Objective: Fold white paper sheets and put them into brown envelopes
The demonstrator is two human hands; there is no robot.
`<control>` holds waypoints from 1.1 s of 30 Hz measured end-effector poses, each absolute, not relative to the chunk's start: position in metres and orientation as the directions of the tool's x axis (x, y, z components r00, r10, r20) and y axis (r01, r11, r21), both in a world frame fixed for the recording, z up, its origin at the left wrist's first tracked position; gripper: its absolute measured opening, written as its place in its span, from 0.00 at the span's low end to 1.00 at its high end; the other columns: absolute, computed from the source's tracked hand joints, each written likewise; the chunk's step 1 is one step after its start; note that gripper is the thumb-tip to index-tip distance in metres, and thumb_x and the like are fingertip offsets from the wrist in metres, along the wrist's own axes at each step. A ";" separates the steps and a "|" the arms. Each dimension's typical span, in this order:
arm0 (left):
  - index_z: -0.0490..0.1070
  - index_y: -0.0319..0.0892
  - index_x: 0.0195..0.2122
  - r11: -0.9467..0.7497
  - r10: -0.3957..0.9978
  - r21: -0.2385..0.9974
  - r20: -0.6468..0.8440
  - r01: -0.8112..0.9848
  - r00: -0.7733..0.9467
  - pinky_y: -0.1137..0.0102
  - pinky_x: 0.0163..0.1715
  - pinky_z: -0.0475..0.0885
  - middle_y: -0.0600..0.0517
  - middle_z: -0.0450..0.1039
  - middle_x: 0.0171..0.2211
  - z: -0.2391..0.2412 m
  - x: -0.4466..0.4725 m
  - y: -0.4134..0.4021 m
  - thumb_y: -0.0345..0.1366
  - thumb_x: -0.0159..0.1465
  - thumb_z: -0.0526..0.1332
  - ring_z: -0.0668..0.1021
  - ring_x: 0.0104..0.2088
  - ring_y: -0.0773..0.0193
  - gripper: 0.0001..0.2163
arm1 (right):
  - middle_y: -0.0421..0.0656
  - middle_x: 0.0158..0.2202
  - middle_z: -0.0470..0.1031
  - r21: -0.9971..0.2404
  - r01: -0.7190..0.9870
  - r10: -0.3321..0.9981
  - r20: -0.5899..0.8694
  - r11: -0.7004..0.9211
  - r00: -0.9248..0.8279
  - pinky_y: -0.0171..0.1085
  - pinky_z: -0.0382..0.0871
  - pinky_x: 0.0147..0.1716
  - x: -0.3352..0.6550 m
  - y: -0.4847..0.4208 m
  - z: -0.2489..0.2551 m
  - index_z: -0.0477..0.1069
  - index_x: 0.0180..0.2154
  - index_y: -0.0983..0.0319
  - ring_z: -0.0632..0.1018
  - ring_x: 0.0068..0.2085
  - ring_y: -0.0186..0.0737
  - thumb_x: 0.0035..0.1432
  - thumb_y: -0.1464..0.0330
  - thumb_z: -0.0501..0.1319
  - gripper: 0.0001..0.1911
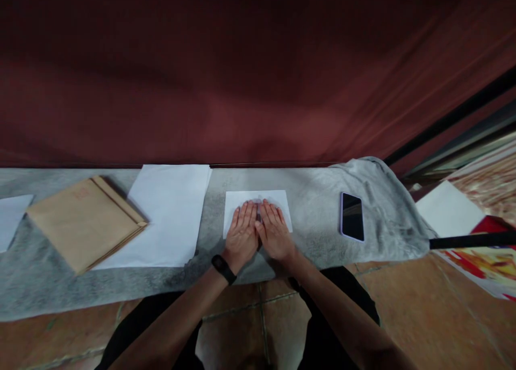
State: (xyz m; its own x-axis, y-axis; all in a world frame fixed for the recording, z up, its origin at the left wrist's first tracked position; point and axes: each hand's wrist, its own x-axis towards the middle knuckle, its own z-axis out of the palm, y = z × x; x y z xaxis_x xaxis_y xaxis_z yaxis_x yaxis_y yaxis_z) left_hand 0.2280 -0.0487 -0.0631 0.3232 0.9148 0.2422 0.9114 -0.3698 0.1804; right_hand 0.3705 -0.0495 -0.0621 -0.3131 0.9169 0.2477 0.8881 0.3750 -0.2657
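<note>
Near, floor: I've got terracotta tiles [403,305] right under the cam, matt, grout lines showing.
Wrist: black band [223,268] on the left wrist, snug, smooth strap.
Left hand [242,233]: palm down, fingers straight & close together, laid out flat. Grips nothing, just rests on the small white sheet [282,201].
Right hand [276,231]: same deal, flat & unclenched, nothing pinched. The 2 hands touch at centre.
Why flat: my read is that weight thru both palms keeps thin paper pinned & smooth on a soft base.
Small white sheet, where: centre of the cloth, directly under both hands. Its far edge & corners show past the fingertips. Crisp, rectangular; folded or not, can't tell.
Grey cloth [314,219]: felt-like, fuzzy, runs left-right over the tiles like a work strip. Right end is rumpled.
Phone [352,216]: right of the hands, well apart, face up. Glossy black screen, pale case. Prob parked clear of the paper.
White stack [165,214]: left of the hands, near. Bigger sheets, roughly squared up.
Brown envelopes [84,222]: further left, overlapping the stack's left side. Kraft paper, faint red mark, lying skewed.
Right edge: loose white page [449,209], black bar [471,241], bright print [484,262], all off the cloth.
Far: maroon curtain [242,80] hangs down to the cloth's far edge. Soft folds, dim.
</note>
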 end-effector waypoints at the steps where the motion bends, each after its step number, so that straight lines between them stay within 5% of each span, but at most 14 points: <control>1: 0.50 0.30 0.71 -0.377 0.915 0.176 0.222 0.909 0.337 0.53 0.71 0.50 0.40 0.51 0.71 -0.065 0.231 -0.051 0.31 0.70 0.43 0.51 0.72 0.55 0.27 | 0.50 0.72 0.53 -0.273 0.883 0.916 0.235 0.383 -0.325 0.50 0.48 0.70 0.368 -0.052 -0.063 0.49 0.71 0.67 0.53 0.72 0.45 0.75 0.60 0.41 0.30; 22: 0.50 0.33 0.71 -0.297 0.944 0.214 0.210 0.930 0.254 0.51 0.70 0.50 0.37 0.48 0.72 -0.060 0.208 -0.058 0.51 0.71 0.49 0.52 0.72 0.48 0.33 | 0.58 0.71 0.52 -0.176 0.941 0.935 0.265 0.289 -0.237 0.54 0.48 0.69 0.405 -0.051 -0.076 0.49 0.70 0.72 0.55 0.71 0.52 0.73 0.56 0.46 0.34; 33: 0.52 0.28 0.70 -0.201 0.949 0.227 0.288 0.953 0.132 0.48 0.69 0.50 0.34 0.52 0.70 -0.062 0.196 -0.043 0.44 0.73 0.45 0.52 0.72 0.47 0.30 | 0.60 0.71 0.51 -0.207 0.961 0.947 0.300 0.184 -0.117 0.57 0.50 0.68 0.410 -0.038 -0.070 0.50 0.70 0.73 0.55 0.71 0.55 0.74 0.60 0.45 0.32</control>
State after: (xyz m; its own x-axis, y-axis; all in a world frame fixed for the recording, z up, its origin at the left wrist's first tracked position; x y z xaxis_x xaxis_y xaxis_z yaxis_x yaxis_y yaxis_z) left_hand 0.1964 -0.0434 -0.0615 0.1316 0.9486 0.2879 0.9530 -0.2010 0.2268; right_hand 0.4101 -0.0380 -0.0700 -0.1171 0.9467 0.3001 0.9609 0.1844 -0.2067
